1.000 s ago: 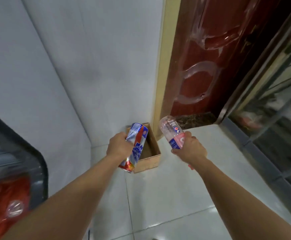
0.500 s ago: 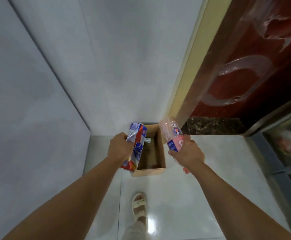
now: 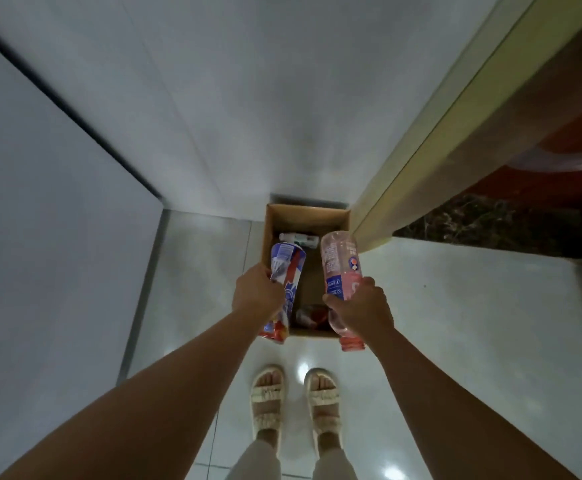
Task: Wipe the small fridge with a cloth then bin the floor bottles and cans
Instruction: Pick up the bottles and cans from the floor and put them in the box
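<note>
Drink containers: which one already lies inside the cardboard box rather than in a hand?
The small white bottle, lying on its side at the box's far end. The blue-and-red can is in the left hand, the pink bottle in the right hand.

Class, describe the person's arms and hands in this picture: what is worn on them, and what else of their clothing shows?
Both forearms are bare, with no sleeves in view. The left hand and right hand wear no gloves; no rings, watch or bracelets show. Below, cream strappy sandals and pale trouser legs are visible.

Box [image 3: 307, 216] contents partly hidden.
</note>
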A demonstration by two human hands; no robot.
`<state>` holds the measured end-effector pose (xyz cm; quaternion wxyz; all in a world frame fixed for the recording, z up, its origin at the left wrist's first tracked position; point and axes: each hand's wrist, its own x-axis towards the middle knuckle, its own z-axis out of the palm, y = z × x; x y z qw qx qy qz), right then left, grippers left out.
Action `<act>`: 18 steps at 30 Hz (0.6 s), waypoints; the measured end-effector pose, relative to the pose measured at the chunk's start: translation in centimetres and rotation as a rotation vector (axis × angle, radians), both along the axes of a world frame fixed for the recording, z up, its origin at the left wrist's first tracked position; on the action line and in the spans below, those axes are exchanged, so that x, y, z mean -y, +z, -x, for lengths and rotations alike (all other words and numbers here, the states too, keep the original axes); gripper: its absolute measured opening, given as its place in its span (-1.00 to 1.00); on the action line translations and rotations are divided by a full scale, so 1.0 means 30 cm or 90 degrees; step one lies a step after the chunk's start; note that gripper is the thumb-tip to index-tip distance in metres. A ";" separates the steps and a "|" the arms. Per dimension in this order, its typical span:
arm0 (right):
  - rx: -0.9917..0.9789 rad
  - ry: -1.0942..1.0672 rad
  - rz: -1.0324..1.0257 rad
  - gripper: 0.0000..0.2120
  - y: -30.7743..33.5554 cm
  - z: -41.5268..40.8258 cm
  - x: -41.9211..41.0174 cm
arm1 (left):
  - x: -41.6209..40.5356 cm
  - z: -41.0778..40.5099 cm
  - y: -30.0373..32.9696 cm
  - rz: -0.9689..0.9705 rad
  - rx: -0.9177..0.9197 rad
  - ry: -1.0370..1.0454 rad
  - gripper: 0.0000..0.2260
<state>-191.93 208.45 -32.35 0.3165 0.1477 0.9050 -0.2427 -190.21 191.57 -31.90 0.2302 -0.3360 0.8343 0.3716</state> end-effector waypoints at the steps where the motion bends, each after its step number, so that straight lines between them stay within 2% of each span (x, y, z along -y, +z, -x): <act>1: 0.012 0.005 0.002 -0.28 -0.071 0.008 0.003 | -0.006 0.007 -0.070 -0.003 0.014 0.010 -0.96; 4: 0.036 0.016 0.026 -0.24 -0.291 0.036 0.017 | -0.017 0.033 -0.275 -0.006 0.040 0.025 -0.96; 7: 0.040 0.006 0.062 -0.23 -0.508 0.058 0.034 | -0.020 0.057 -0.470 0.017 0.056 0.022 -0.85; 11: 0.037 0.031 0.048 -0.28 -0.775 0.086 0.053 | -0.039 0.086 -0.700 0.036 0.062 0.013 -0.82; 18: 0.061 -0.013 0.048 -0.29 -1.065 0.117 0.087 | -0.067 0.109 -0.950 0.019 0.087 0.051 -0.75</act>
